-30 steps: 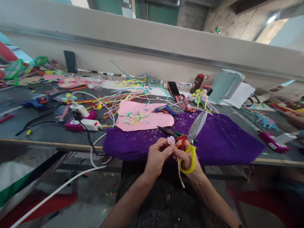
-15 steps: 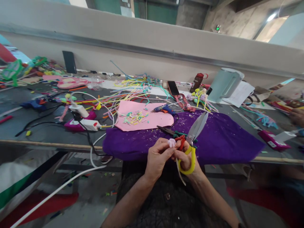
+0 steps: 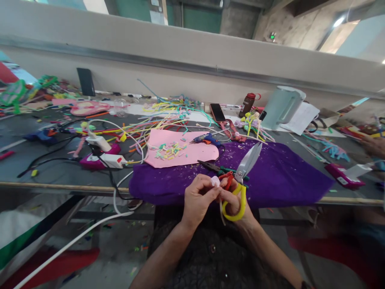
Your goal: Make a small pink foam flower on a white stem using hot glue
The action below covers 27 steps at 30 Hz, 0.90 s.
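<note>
We see the lilac pipe-cleaner curl point(image 3: 215, 182) at the tips of our left hand point(image 3: 197, 196), whose thumb and fingers are pinched together on it. Just beside it, our right hand point(image 3: 234, 200) is closed around the handle of the scissors point(image 3: 240, 180), its fingertips close to our left ones. Both hands are over the near edge of the purple cloth point(image 3: 285, 172); beyond them lie the pliers point(image 3: 209, 165), then the glue gun point(image 3: 206, 139) on the pink sheet point(image 3: 156, 144).
</note>
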Motion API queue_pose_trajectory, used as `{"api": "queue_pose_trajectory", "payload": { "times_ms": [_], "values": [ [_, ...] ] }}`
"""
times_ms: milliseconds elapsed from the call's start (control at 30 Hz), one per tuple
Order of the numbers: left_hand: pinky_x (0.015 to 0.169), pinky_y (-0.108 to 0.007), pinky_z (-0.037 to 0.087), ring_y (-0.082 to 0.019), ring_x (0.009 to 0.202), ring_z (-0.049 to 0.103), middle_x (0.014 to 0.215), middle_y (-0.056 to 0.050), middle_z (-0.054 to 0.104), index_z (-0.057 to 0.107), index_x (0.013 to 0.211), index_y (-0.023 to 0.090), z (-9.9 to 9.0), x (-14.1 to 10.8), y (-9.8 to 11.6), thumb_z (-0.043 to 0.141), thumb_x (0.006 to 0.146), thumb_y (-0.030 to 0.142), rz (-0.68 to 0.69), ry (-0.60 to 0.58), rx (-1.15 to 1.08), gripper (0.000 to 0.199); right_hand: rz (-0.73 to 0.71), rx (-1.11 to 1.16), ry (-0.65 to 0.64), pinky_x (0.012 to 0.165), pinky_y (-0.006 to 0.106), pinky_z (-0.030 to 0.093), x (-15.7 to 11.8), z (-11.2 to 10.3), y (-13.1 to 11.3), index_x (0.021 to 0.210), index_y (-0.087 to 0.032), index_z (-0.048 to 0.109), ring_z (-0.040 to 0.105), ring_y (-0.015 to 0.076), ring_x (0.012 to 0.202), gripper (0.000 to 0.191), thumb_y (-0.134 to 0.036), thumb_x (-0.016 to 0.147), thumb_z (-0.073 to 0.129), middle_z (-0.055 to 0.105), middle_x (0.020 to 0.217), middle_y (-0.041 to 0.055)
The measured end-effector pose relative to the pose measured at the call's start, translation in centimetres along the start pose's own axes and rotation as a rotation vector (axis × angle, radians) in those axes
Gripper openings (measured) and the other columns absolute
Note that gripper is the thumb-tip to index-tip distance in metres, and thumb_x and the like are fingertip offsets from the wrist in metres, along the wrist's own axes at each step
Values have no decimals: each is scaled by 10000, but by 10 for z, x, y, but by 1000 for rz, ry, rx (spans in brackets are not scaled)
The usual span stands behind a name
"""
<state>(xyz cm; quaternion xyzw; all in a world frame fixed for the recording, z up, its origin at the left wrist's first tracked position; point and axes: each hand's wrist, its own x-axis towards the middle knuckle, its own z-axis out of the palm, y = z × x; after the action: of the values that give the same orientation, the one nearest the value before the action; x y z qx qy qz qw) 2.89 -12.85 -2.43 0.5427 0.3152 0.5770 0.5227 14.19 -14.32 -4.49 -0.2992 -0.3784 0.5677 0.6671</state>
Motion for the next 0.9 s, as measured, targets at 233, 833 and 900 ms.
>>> {"api": "queue_pose_trajectory", "payload": {
  "times_ms": [233, 833, 900],
  "values": [
    [570, -233, 462, -147, 718, 537, 836, -43, 536, 685, 805, 173, -2, 0, 0, 656, 691, 235, -76, -70, 77, 133, -19, -3, 23, 473, 218, 370, -2, 3, -4, 739, -192, 498, 469, 90, 504, 244, -235, 619, 705, 541, 648, -32],
    [416, -173, 384, -34, 465, 445, 709, 25, 482, 641, 713, 147, 3, 1, 9, 645, 704, 245, -230, -30, -151, 98, 87, 73, 37, 458, 184, 431, -2, 1, 0, 751, -173, 522, 561, 87, 483, 204, -178, 651, 700, 596, 610, -30],
    [419, -172, 389, -32, 468, 446, 720, 23, 487, 640, 718, 146, 3, 0, 8, 640, 710, 244, -227, -27, -152, 99, 91, 77, 38, 460, 183, 433, -3, 2, -1, 758, -176, 523, 559, 86, 483, 209, -178, 647, 701, 591, 609, -34]
  ]
}}
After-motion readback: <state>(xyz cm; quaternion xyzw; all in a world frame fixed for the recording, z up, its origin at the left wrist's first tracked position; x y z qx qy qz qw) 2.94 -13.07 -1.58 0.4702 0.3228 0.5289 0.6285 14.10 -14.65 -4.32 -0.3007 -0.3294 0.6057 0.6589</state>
